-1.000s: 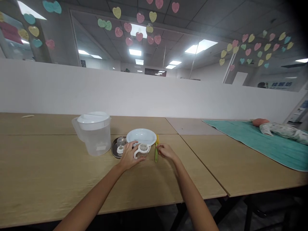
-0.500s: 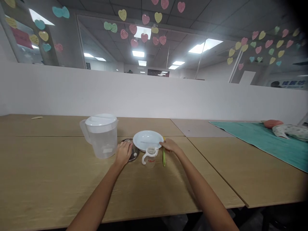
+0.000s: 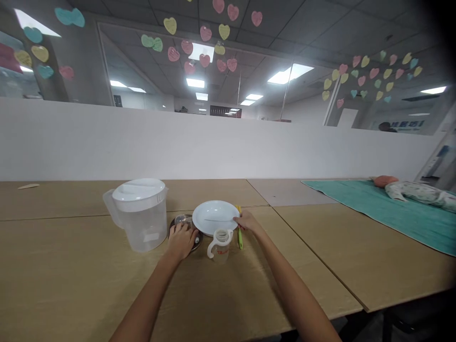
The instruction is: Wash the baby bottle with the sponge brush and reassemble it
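Several wood-grain table panels (image 3: 89, 280), butted edge to edge, run beneath the left hand (image 3: 182, 241) and right hand (image 3: 247, 222). Lidded translucent pitcher (image 3: 147, 223) stands just left of the left hand; best to swing that wrist narrowly there. Shallow white bowl (image 3: 215, 210) sits ahead, between the hands, rim touching or nearly touching the right fingertips; light-looking, probably tips if leaned on. Dark round tray (image 3: 200, 236) lies under the left hand, whose fingers bend down over it; cannot tell whether they grip anything. Clear baby bottle with white handles (image 3: 221, 249) stands upright, open-topped, between the hands and nearer the body; right wrist should probably clear its mouth. Green-handled utensil (image 3: 240, 240) lies under and just below the right fingers. Clear dome (image 3: 182, 218) lies beyond the left fingers. Thin rod (image 3: 217, 220) reaches over the bowl, its end apparently pinched by right thumb and fingers; a light, level pinch should serve best.
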The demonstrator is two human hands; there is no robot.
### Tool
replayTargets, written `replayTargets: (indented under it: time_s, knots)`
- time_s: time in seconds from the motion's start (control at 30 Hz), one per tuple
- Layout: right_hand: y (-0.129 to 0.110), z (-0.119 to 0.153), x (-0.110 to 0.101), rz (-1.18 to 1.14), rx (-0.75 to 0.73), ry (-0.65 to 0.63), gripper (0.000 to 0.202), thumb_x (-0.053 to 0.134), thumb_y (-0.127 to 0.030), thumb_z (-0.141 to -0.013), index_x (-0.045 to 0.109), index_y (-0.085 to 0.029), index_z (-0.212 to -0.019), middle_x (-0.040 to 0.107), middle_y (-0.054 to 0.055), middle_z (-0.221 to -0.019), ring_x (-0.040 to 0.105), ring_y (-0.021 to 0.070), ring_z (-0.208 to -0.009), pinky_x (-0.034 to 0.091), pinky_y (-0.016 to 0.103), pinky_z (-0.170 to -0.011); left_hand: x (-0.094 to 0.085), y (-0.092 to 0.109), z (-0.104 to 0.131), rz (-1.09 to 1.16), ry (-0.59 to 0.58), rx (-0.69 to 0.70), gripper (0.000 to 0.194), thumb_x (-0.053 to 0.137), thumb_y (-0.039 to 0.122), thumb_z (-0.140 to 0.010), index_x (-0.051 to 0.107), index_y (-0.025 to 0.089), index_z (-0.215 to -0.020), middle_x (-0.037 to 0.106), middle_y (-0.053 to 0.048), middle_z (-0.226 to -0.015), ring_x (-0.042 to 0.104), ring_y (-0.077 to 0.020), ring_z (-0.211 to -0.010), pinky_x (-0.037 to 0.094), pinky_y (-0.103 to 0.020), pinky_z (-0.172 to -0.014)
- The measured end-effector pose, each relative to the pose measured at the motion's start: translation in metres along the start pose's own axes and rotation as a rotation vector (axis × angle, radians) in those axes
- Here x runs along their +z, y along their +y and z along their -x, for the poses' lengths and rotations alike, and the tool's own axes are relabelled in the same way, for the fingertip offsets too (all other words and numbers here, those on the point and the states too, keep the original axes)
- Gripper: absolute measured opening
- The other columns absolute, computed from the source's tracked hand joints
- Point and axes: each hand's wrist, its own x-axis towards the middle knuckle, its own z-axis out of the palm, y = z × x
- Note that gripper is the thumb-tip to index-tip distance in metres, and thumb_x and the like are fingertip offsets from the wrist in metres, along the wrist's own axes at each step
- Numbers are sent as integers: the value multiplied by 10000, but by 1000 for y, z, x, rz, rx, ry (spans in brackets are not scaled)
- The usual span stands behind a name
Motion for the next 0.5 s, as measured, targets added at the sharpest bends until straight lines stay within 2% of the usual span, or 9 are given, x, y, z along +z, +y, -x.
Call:
replayTargets:
  time_s: [0.2, 0.37, 0.47, 0.5]
  knots:
    - [5, 11, -2, -13, 26, 23, 335, 501, -283, -786, 543, -148, -482, 556, 18, -434, 520, 99, -407, 404, 166, -423, 4, 2, 0, -40, 31, 22, 390, 347, 378, -890, 679, 192, -804, 649, -127, -888, 516, -285, -979, 304, -477, -886]
    - [-8, 12, -7, 64, 72, 54, 287, 554, -258, -769, 586, -123, -518, 603, 47, -481, 548, 111, -411, 412, 178, -433, 1, 3, -1, -35, 36, 16, 447, 329, 384, -892, 676, 169, -709, 669, -120, -795, 564, -265, -840, 307, -492, -873]
    - [-19, 14, -10, 138, 101, 104, 159, 592, -245, -744, 660, -102, -728, 638, 51, -532, 588, 129, -451, 429, 187, -464, -1, 5, -1, 7, 80, 24, 437, 353, 363, -879, 669, 171, -645, 676, -118, -747, 569, -270, -809, 303, -498, -867]
    - [-22, 15, -11, 164, 108, 136, 185, 605, -251, -736, 664, -101, -828, 653, 51, -563, 603, 133, -476, 436, 188, -480, -2, 6, -1, 23, 104, 22, 426, 364, 355, -872, 666, 177, -631, 676, -113, -732, 568, -269, -803, 303, -495, -866]
